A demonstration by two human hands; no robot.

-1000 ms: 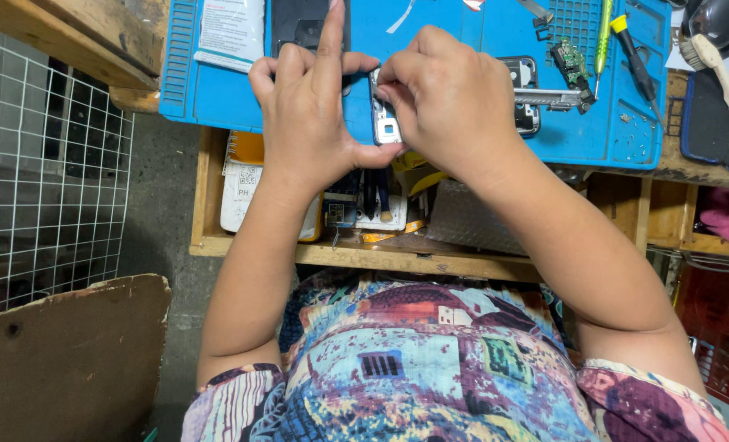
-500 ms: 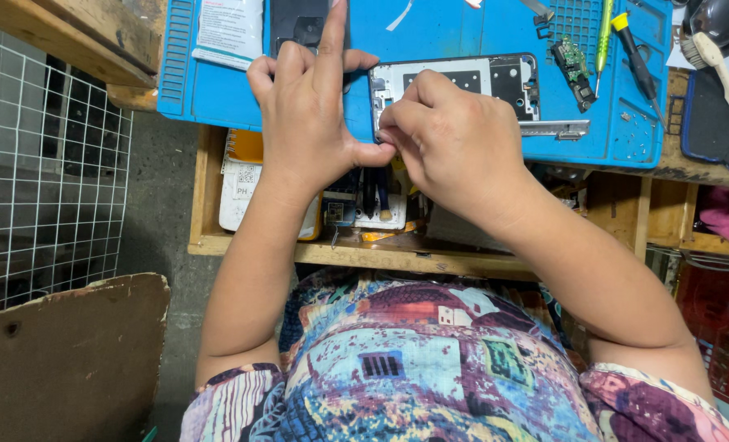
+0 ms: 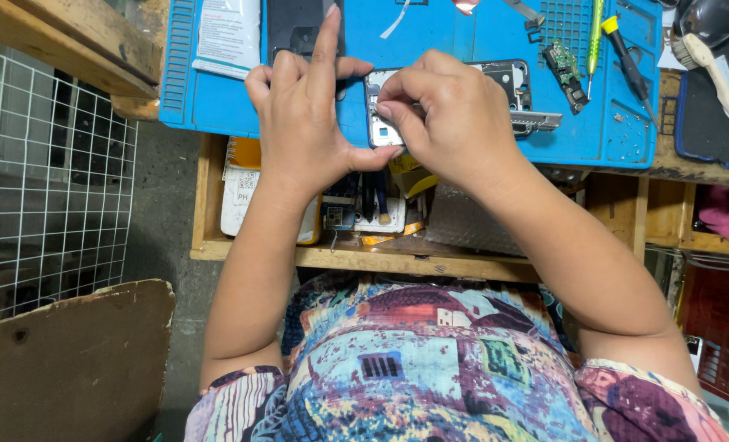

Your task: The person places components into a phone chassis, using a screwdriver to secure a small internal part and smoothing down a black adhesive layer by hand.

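Between both grips, on the blue mat (image 3: 479, 123), lies the opened phone frame (image 3: 495, 78): left hand (image 3: 303, 123) steadies its end (forefinger raised); right hand (image 3: 450, 115) pinches a small part there. Press gently, squarely.

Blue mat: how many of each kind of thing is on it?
Opened phone frame: 1
Dark phone: 1
Screwdrivers: 2
Small circuit board: 1
White packet: 1
Hands, left and right: 2
Total: 8

Bare forearms — short-sleeved top (image 3: 430, 368) in a busy, multicoloured patchwork print.
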